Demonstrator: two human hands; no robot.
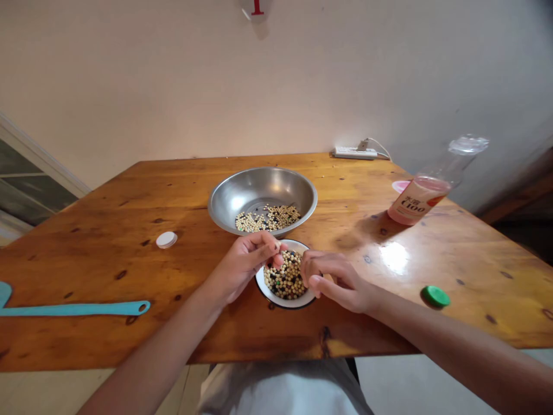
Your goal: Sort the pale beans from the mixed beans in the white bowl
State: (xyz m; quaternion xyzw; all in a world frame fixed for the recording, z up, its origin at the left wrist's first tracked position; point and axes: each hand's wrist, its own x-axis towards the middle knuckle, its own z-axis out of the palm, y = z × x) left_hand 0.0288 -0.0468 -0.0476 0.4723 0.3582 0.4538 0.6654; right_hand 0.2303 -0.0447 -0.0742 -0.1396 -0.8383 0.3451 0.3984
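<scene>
A small white bowl (276,298) with a dark rim sits at the near edge of the wooden table (103,253), filled with pale beans mixed with a few dark ones. My left hand (246,265) hovers over the bowl's left rim, its fingers pinched together on something too small to make out. My right hand (334,281) rests at the bowl's right rim, fingers curled into the beans. Just behind stands a metal bowl (262,196) holding a thin layer of the same pale and dark beans.
A plastic bottle (425,193) with pink drink stands at the right, a pink lid behind it. A green cap (435,296) lies near the right front, a white cap (166,239) on the left. A turquoise utensil handle (73,308) lies far left. A power strip (355,153) rests by the wall.
</scene>
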